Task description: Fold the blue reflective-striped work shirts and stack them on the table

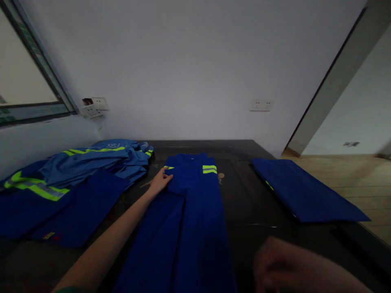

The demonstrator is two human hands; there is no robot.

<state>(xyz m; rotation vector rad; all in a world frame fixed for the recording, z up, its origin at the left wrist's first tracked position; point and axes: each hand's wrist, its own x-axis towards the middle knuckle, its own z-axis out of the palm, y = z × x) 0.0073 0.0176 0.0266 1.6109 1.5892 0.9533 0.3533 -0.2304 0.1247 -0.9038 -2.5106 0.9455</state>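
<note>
A dark blue work jacket [203,211] lies lengthwise before me, its collar at the far end and its sides folded inward. One yellow-green and grey reflective band shows near its upper right. My left hand [160,181] is at the upper left edge of the jacket, thumb and fingers closed on the cloth beside a small yellow-green patch. Low on the right, my right hand [284,262] is blurred by motion and apart from the jacket. Its fingers look curled, but their exact pose is smeared.
Rumpled blue work clothes [91,175] with reflective bands are heaped on the left of the dark, glossy table [241,195]. A flat, folded blue garment [305,189] lies at the right edge. Behind stands a white wall [189,81] with sockets.
</note>
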